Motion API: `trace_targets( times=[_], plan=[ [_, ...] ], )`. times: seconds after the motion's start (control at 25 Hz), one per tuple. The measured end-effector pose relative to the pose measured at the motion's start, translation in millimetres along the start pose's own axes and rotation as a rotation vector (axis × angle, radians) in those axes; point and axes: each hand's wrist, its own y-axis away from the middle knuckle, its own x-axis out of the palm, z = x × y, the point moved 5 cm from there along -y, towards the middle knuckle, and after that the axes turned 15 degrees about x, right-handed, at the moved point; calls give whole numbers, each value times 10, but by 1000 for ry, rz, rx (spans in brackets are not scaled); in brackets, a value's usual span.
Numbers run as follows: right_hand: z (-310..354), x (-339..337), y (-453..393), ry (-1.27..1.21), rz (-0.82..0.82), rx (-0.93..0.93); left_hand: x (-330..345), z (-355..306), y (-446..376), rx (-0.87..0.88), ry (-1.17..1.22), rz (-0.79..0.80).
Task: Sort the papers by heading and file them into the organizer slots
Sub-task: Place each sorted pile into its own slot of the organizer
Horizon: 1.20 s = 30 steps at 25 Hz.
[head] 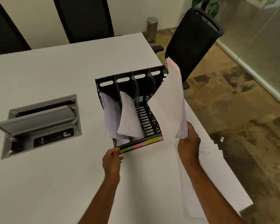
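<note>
A black slotted organizer (145, 117) stands on the white table (47, 183), with coloured sticky labels (141, 143) along its front edge. Its two left slots hold curled white papers (120, 117); the slots to the right show bare black mesh. My left hand (112, 160) grips the organizer's front left corner. My right hand (188, 143) holds a sheaf of papers (170, 101) upright over the organizer's right side, with red writing near the top edge. More papers (212, 167) lie flat on the table under my right forearm, one with a green heading.
An open grey cable box (39, 123) is set into the table at the left. A black office chair (194, 41) stands at the table's far right corner, with a small metal bin (152, 26) beyond it. The table's right edge runs close to the loose papers.
</note>
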Motion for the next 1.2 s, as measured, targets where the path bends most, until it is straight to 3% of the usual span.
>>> trace_targets(
  times=[0.16, 0.36, 0.52, 0.76, 1.0, 1.2],
  plan=[
    [36, 451, -213, 33, -22, -78, -32, 27, -38, -20, 9, -25],
    [-320, 1098, -453, 453, 91, -166, -20, 52, -102, -127, -16, -40],
    [-529, 1188, -479, 771, 16, -138, -28, 118, -175, -199, 12, -45],
    [-525, 1083, -517, 716, 58, -68, -39, 138, -204, -157, 51, -57],
    [-1135, 198, -155, 482, -5, 48, 101, 377, 115, -175, 20, -36],
    [-2178, -1230, -38, 524, -328, 434, 829, 892, 699, -389, -34, 373]
  ],
)
